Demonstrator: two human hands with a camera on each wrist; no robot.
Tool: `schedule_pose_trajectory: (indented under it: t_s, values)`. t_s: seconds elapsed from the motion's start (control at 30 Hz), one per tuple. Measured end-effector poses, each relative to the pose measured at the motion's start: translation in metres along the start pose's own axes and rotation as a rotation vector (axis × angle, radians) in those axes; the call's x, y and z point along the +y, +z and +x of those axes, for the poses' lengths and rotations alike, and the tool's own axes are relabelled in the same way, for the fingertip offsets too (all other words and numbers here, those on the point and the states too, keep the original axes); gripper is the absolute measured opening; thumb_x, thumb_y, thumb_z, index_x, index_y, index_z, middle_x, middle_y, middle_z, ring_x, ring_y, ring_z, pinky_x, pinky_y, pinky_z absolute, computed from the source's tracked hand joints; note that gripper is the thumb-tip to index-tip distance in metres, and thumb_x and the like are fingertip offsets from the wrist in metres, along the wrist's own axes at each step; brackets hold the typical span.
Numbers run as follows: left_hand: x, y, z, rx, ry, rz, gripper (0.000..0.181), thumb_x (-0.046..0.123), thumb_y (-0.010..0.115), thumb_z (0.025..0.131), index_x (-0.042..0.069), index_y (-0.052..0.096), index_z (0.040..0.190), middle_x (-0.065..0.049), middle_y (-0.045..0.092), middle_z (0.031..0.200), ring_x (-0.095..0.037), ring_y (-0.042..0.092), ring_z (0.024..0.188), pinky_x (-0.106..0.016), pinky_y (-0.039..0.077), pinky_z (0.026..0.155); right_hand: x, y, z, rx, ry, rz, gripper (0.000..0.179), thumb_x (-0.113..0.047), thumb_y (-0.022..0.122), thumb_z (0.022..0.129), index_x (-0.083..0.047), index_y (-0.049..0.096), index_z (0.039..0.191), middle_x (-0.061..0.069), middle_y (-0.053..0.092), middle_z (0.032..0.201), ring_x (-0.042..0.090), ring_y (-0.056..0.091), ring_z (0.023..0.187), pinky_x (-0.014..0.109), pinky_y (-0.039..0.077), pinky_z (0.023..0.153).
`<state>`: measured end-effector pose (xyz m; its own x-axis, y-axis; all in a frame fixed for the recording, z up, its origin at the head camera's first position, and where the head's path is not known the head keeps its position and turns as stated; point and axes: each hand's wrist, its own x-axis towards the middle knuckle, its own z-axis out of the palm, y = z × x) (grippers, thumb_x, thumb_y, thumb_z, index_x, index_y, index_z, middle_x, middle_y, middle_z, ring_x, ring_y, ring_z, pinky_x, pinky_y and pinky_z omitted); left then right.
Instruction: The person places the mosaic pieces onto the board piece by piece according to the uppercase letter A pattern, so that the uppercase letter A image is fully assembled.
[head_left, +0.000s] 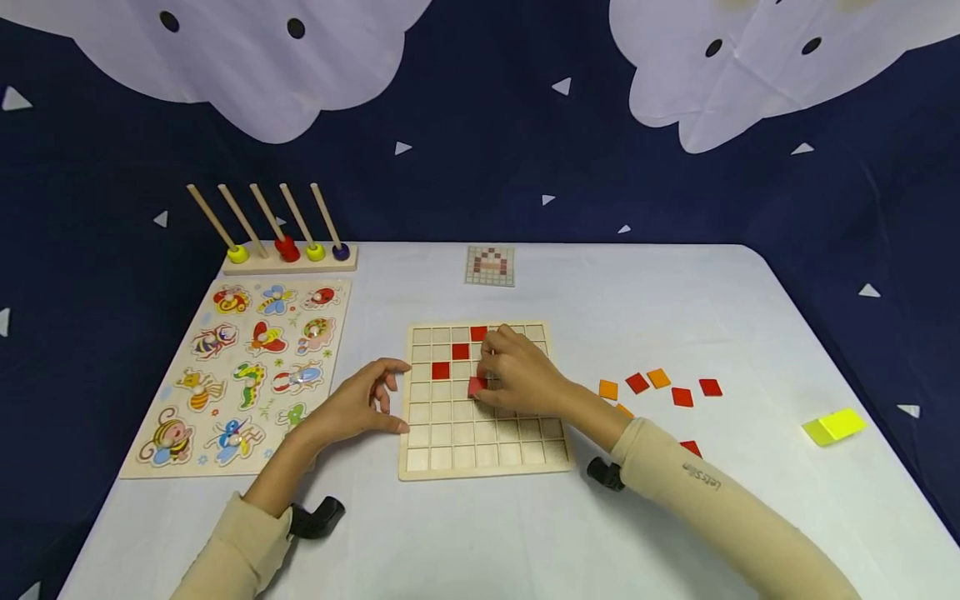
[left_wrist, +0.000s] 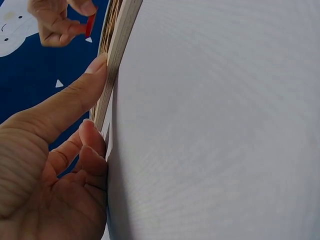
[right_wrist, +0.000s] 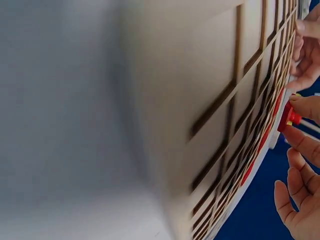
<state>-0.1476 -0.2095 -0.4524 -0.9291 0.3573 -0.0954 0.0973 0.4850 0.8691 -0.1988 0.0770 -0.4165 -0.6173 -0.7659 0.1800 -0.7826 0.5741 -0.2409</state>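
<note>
Over the middle of a wooden grid board [head_left: 431,435], my right hand [head_left: 521,375] pinches a red square tile [head_left: 476,387] between thumb and finger. The left wrist view shows this tile [left_wrist: 90,26] held on edge above the board. Three red tiles sit in the grid's cells in a diagonal line, one of them a red tile [head_left: 441,371] at the lower left end. My left hand [head_left: 356,404] rests at the board's left side, its thumb tip and index fingertip touching the rim, the other fingers loosely bent. My right hand hides some upper right cells.
Several loose red and orange tiles [head_left: 682,397] lie right of the board. A small pattern card [head_left: 490,266] is behind it. To the left are an insect puzzle board [head_left: 247,375] and a peg stand [head_left: 291,264] with coloured beads. A yellow folded piece [head_left: 834,427] lies far right.
</note>
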Motion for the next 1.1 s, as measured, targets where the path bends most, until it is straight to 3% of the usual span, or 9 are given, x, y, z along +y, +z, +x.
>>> schedule_pose_trajectory:
  t_s: [0.2, 0.63, 0.77, 0.93, 1.1]
  values:
    - [0.000, 0.001, 0.001, -0.001, 0.002, -0.002, 0.080, 0.009, 0.091, 0.069, -0.001, 0.049, 0.136, -0.013, 0.049, 0.103, -0.014, 0.050, 0.074, -0.024, 0.039, 0.061, -0.014, 0.007, 0.017, -0.031, -0.046, 0.009, 0.019, -0.028, 0.078, 0.084, -0.009, 0.075, 0.085, 0.003, 0.057, 0.097, 0.019, 0.044, 0.092, 0.033, 0.041, 0.084]
    - [0.003, 0.000, 0.000, -0.003, -0.001, -0.008, 0.080, 0.009, 0.090, 0.069, -0.001, 0.048, 0.137, -0.013, 0.049, 0.105, -0.015, 0.049, 0.075, -0.024, 0.038, 0.060, -0.023, 0.018, 0.034, -0.062, -0.053, -0.005, 0.020, -0.029, 0.081, 0.084, -0.010, 0.077, 0.089, 0.002, 0.057, 0.095, 0.017, 0.042, 0.089, 0.030, 0.040, 0.080]
    - [0.005, 0.000, 0.001, -0.004, -0.019, 0.014, 0.080, 0.010, 0.090, 0.069, 0.002, 0.049, 0.137, -0.011, 0.049, 0.104, -0.015, 0.050, 0.075, -0.024, 0.039, 0.061, -0.023, 0.019, 0.036, -0.064, -0.024, 0.041, 0.020, -0.029, 0.082, 0.082, -0.011, 0.074, 0.085, 0.003, 0.058, 0.095, 0.019, 0.043, 0.088, 0.031, 0.041, 0.081]
    - [0.006, -0.001, 0.002, -0.009, -0.023, 0.020, 0.080, 0.010, 0.090, 0.069, 0.002, 0.049, 0.136, -0.011, 0.049, 0.103, -0.015, 0.050, 0.074, -0.024, 0.039, 0.061, -0.025, 0.016, 0.041, -0.124, 0.056, 0.082, 0.021, -0.032, 0.082, 0.081, -0.015, 0.069, 0.080, 0.002, 0.057, 0.096, 0.019, 0.044, 0.089, 0.031, 0.041, 0.077]
    - [0.003, 0.000, 0.000, -0.008, -0.031, 0.018, 0.079, 0.010, 0.090, 0.070, 0.002, 0.049, 0.137, -0.011, 0.049, 0.103, -0.014, 0.050, 0.074, -0.024, 0.039, 0.061, -0.029, 0.013, 0.041, -0.175, 0.063, 0.023, 0.024, -0.037, 0.080, 0.082, -0.016, 0.073, 0.091, 0.002, 0.055, 0.100, 0.019, 0.042, 0.093, 0.030, 0.040, 0.078]
